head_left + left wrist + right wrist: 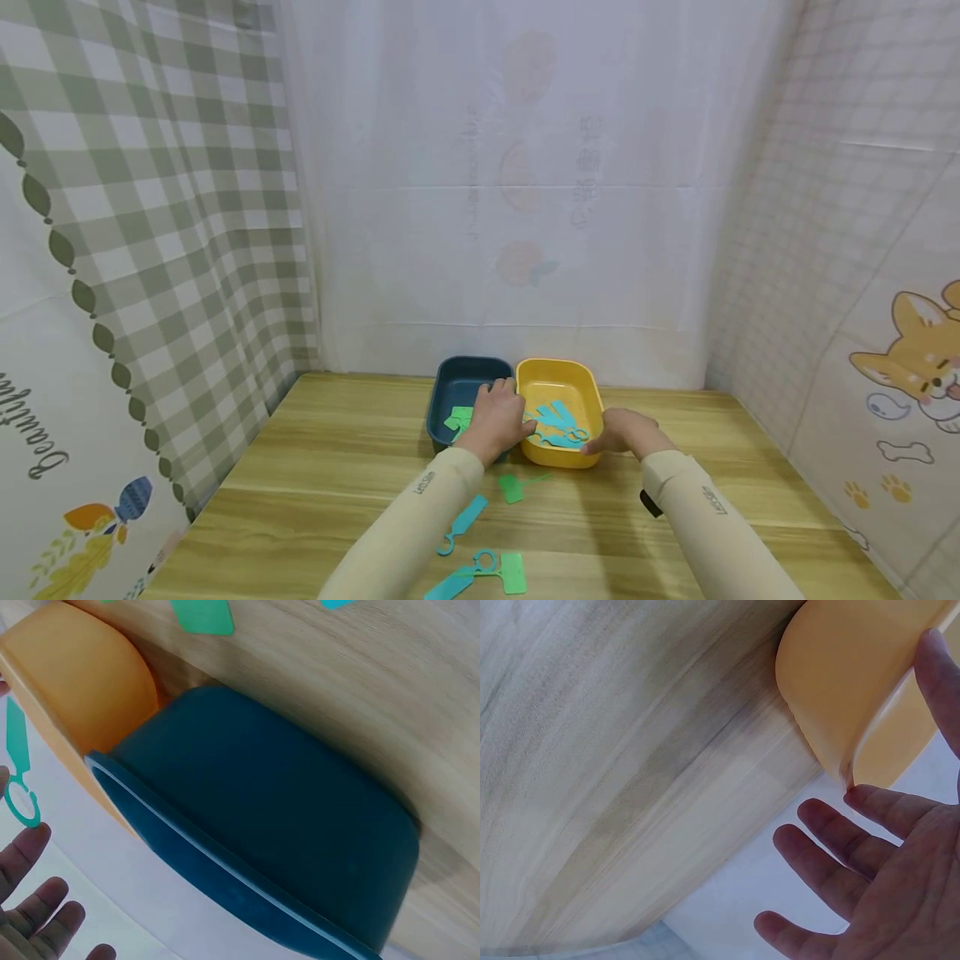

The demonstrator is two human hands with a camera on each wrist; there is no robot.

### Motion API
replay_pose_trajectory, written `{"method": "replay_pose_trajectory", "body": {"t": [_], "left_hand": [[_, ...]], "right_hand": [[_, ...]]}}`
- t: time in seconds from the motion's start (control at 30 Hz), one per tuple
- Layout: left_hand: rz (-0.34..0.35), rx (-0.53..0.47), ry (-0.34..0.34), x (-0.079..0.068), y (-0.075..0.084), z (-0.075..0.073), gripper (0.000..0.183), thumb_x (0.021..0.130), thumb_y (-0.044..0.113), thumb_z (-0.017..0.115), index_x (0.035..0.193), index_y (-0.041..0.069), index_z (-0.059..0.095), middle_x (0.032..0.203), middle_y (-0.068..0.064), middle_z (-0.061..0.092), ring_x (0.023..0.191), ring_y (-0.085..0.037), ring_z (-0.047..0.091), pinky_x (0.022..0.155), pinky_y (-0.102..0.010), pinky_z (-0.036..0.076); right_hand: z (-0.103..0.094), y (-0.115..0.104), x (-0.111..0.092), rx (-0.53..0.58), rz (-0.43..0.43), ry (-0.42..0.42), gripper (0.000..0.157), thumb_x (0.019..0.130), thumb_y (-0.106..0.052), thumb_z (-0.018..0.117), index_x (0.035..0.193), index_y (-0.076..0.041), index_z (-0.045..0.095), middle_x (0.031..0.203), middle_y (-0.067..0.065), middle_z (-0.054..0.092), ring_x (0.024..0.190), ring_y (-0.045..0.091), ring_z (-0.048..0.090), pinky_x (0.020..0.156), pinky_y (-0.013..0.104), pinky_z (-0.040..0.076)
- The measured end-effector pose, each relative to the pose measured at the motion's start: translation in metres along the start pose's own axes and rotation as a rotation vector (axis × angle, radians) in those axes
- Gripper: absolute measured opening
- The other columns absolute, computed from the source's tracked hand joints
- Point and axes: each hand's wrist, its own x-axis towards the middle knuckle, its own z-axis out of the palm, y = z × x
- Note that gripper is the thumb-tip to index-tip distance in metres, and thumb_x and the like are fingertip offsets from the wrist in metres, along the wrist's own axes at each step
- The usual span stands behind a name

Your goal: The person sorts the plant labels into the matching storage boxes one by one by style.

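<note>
My left hand [497, 421] is over the adjoining sides of a dark blue bin [467, 379] and a yellow bin [558, 458]. Its fingers are spread in the left wrist view, where a teal tag with a ring end [18, 739] appears above the yellow rim, the ring right at a fingertip. My right hand [626, 432] is at the yellow bin's right front corner, fingers extended, with thumb and index fingertips at the rim. Teal tags [558, 417] lie in the yellow bin. Green tags [459, 417] are in the blue one, partly hidden by my left hand.
On the wooden table [322, 500], a green tag [512, 488] lies before the bins. Nearer are a teal tag [469, 515] and another teal tag [452, 583] overlapping a second green tag [513, 573]. A white curtain [420, 250] hangs behind the bins.
</note>
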Motion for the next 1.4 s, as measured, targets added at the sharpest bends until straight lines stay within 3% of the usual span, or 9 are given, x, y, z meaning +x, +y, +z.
{"method": "replay_pose_trajectory", "body": {"t": [0.1,0.23,0.4,0.7,1.13,1.4], "left_hand": [[0.007,0.010,-0.028,0.000,0.006,0.000,0.040,0.090,0.058,0.064,0.078,0.020,0.070,0.120,-0.004,0.059,0.113,-0.023,0.053,0.096,-0.048,0.043],[0.043,0.005,-0.063,-0.002,0.011,0.003,0.037,0.092,0.056,0.062,0.098,0.022,0.076,0.127,-0.006,0.060,0.123,-0.026,0.051,0.103,-0.055,0.040],[0.059,0.012,-0.069,-0.005,0.009,0.004,0.032,0.094,0.048,0.065,0.115,0.025,0.074,0.133,-0.004,0.059,0.126,-0.025,0.050,0.105,-0.055,0.039],[0.042,-0.007,-0.092,-0.012,-0.005,0.001,0.035,0.093,0.047,0.068,0.116,0.022,0.074,0.127,-0.005,0.060,0.122,-0.026,0.052,0.105,-0.054,0.038],[0.035,-0.030,-0.104,-0.024,-0.028,-0.010,0.037,0.091,0.047,0.069,0.119,0.023,0.073,0.137,-0.006,0.057,0.128,-0.027,0.050,0.105,-0.054,0.039],[0.069,-0.061,-0.070,-0.040,-0.046,-0.010,0.034,0.089,0.044,0.073,0.114,0.021,0.075,0.132,-0.008,0.059,0.123,-0.028,0.052,0.100,-0.052,0.044]], "right_hand": [[0.000,0.000,-0.001,-0.003,-0.001,0.006,0.049,0.081,-0.047,0.080,0.097,-0.003,0.063,0.103,0.012,0.066,0.093,0.028,0.058,0.083,0.058,0.047],[0.001,0.001,-0.002,-0.005,-0.003,0.012,0.048,0.080,-0.048,0.080,0.095,-0.005,0.063,0.101,0.011,0.066,0.092,0.028,0.058,0.083,0.059,0.047],[0.000,0.000,-0.003,0.005,-0.001,0.006,0.046,0.080,-0.047,0.080,0.094,-0.006,0.063,0.102,0.011,0.066,0.093,0.028,0.058,0.084,0.061,0.044],[0.000,0.001,-0.004,0.011,-0.002,0.003,0.045,0.081,-0.046,0.079,0.096,-0.006,0.064,0.106,0.012,0.066,0.096,0.029,0.059,0.085,0.062,0.044],[0.000,0.002,-0.006,0.016,-0.002,0.010,0.050,0.082,-0.047,0.079,0.104,-0.004,0.066,0.113,0.015,0.066,0.102,0.033,0.060,0.087,0.064,0.043],[0.003,0.001,-0.007,0.020,-0.005,0.035,0.045,0.081,-0.044,0.080,0.095,-0.004,0.064,0.105,0.013,0.067,0.097,0.032,0.061,0.088,0.066,0.042]]}}
